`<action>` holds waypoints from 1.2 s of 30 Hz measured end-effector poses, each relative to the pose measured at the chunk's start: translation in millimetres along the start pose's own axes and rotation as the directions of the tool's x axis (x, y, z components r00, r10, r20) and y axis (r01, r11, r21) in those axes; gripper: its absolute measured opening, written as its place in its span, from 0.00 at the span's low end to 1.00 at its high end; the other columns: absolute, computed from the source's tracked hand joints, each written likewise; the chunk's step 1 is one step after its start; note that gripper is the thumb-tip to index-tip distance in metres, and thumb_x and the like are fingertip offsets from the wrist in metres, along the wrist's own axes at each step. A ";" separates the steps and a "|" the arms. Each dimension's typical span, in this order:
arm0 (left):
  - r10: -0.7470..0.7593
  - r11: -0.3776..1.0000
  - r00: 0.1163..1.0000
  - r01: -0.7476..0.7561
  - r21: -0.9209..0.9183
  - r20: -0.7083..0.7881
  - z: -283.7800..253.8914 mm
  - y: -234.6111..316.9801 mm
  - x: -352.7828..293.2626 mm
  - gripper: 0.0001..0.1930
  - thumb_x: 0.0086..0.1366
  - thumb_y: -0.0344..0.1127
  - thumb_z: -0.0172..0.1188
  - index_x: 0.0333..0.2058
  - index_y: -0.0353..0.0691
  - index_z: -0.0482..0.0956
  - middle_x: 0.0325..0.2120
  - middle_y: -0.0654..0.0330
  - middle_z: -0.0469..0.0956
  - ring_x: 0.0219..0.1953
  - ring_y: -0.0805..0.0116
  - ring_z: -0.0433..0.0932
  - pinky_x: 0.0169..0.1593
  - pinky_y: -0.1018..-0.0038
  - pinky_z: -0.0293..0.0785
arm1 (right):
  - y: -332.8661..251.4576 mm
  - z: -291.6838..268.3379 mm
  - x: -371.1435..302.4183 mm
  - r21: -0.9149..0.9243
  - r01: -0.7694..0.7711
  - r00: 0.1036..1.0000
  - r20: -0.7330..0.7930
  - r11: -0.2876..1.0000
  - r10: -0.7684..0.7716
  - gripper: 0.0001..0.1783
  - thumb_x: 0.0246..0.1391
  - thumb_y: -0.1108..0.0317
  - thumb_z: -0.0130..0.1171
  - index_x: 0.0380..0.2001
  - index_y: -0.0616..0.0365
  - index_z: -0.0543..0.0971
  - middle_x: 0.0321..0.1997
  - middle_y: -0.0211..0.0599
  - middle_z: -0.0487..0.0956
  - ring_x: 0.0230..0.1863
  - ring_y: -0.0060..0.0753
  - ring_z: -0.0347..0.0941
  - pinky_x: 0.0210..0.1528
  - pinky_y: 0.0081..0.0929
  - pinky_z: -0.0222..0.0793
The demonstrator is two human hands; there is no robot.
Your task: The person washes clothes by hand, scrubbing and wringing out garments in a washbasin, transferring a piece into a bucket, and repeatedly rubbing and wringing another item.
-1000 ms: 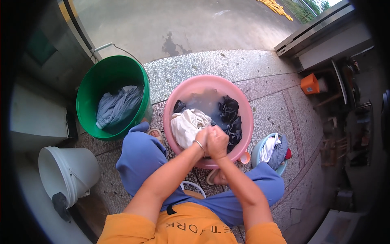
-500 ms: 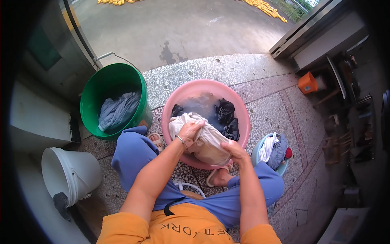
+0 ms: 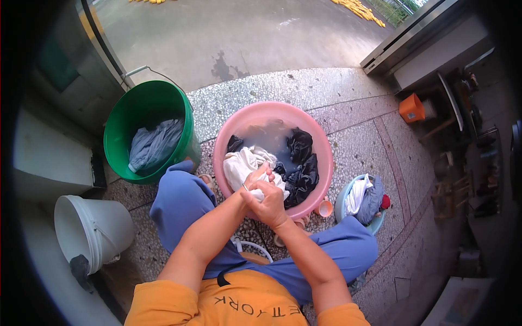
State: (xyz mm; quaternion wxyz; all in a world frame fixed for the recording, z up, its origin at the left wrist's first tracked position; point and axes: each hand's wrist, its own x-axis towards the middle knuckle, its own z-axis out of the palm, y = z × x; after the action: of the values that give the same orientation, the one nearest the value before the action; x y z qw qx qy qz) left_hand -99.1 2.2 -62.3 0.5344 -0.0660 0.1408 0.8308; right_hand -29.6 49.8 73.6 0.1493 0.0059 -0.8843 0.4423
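Observation:
A pink basin (image 3: 328, 155) of cloudy water stands before me. In it a white garment (image 3: 239, 165) lies bunched at the near left, beside dark clothes (image 3: 302, 174) on the right. Over the white garment is my left hand (image 3: 259, 177), its fingers partly visible and drawn together; whether any cloth is in them is hidden. My right hand (image 3: 268, 205) is wrapped around my left wrist, where a bracelet (image 3: 245, 187) shows.
A green bucket (image 3: 188, 136) with grey cloth stands left, a white bucket (image 3: 117, 228) nearer. On the right are a small light-blue basin (image 3: 341, 204) of clothes and an orange-rimmed cup (image 3: 324, 208). An orange container (image 3: 411, 108) lies farther right.
The white garment, stretched between both hands before, now lies bunched in the basin. My right hand has let go of it and moved left onto my left wrist. The cup has come into view.

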 end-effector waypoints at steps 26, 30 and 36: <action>0.104 0.983 0.906 -0.030 -0.183 0.410 -84.2 7.0 8.9 0.13 0.63 0.44 0.42 0.26 0.47 0.72 0.16 0.64 0.72 0.15 0.65 0.71 0.20 0.76 0.69 | 3.5 50.8 8.2 0.143 -0.056 0.962 -0.256 0.988 0.091 0.15 0.49 0.63 0.51 0.14 0.59 0.74 0.20 0.51 0.73 0.25 0.52 0.72 0.24 0.38 0.65; -0.165 0.974 0.936 0.204 0.097 -0.312 62.8 -35.8 -2.0 0.13 0.62 0.41 0.46 0.31 0.38 0.75 0.29 0.56 0.78 0.29 0.64 0.77 0.35 0.68 0.75 | 128.3 -31.3 -11.0 -0.600 -0.215 0.976 -0.104 0.770 0.191 0.14 0.51 0.60 0.49 0.21 0.59 0.75 0.26 0.53 0.75 0.24 0.51 0.71 0.27 0.37 0.66; 0.273 0.850 0.886 -0.041 0.525 -0.374 28.1 32.9 -10.8 0.11 0.59 0.43 0.55 0.28 0.40 0.74 0.25 0.63 0.73 0.27 0.79 0.72 0.32 0.82 0.70 | 139.8 -68.1 -18.4 0.260 -0.776 0.607 0.059 0.575 0.792 0.17 0.53 0.54 0.51 0.29 0.60 0.75 0.31 0.41 0.78 0.26 0.36 0.73 0.32 0.27 0.68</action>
State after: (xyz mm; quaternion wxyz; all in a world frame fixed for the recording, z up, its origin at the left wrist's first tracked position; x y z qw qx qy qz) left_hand -123.3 -11.5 -27.4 0.4160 -0.0960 0.4731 0.7706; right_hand -14.3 186.0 -2.1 -0.0356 -0.3801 -0.7244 0.5740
